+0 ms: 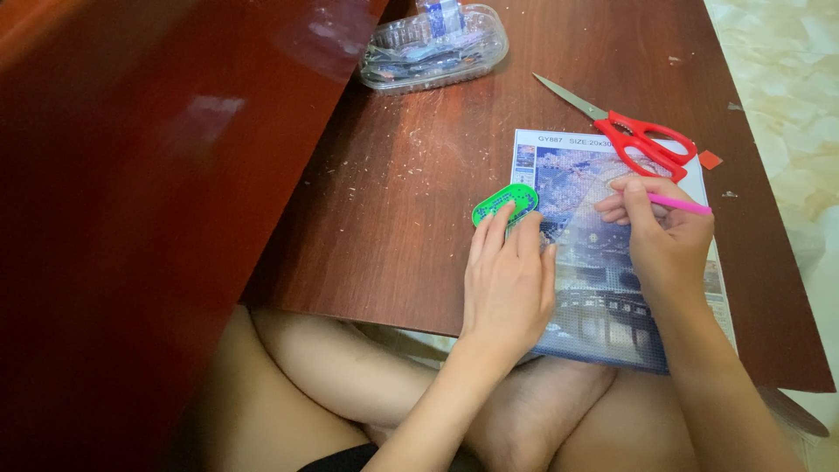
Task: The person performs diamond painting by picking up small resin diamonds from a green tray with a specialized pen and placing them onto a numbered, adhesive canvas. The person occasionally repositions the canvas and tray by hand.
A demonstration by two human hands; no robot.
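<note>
Both hands work over a diamond-painting canvas [603, 253] that lies on the dark red-brown wooden bench [411, 210], its near edge hanging slightly past the bench's front rim; the left hand [509, 278] lies flat and open on the canvas's left edge, fingers together, fingertips touching a small green bead tray [504, 202] that sits just off the canvas's upper-left side; the right hand [660, 229] is closed in a writing grip around a pink applicator pen [682, 204], its knuckles over the canvas's upper middle, the pen's tail pointing toward the canvas's right edge; the pen tip is hidden under the fingers, so whether it touches the canvas cannot be told; red-handled scissors [642, 140] rest across the canvas's top right corner, blades shut and pointing away to the upper left; a clear plastic container [434, 48] holding small packets stands well beyond the canvas at the far side of the bench; crossed bare legs show below the canvas's near edge.
</note>
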